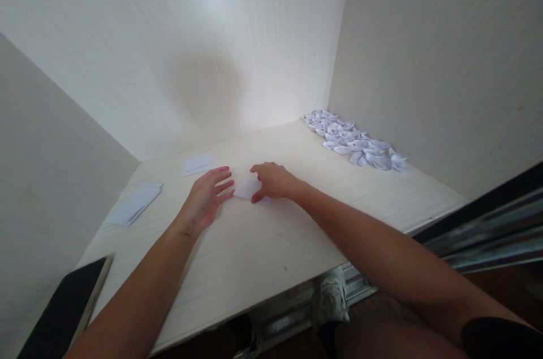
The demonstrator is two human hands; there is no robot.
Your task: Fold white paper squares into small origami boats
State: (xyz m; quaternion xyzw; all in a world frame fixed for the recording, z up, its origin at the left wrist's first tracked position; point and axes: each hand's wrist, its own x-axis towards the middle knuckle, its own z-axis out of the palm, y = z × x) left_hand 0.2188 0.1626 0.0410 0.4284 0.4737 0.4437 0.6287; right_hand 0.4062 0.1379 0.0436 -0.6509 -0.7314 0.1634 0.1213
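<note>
A small white piece of paper [246, 187] lies at the middle of the table, partly covered by my right hand [274, 180]. My right fingers and thumb curve around the paper from its right side; where they press on it is partly hidden. To the left, my left hand [207, 196] is open, its fingers spread and pointing at the paper. One left fingertip is at the paper's left corner, and I cannot tell whether it touches.
Folded white paper pieces [350, 141] are heaped along the right wall. Flat white sheets [198, 163] lie at the back left, with another paper stack [136, 204] by the left wall. A dark phone-like slab [63, 311] rests at the near left corner. Walls enclose three sides.
</note>
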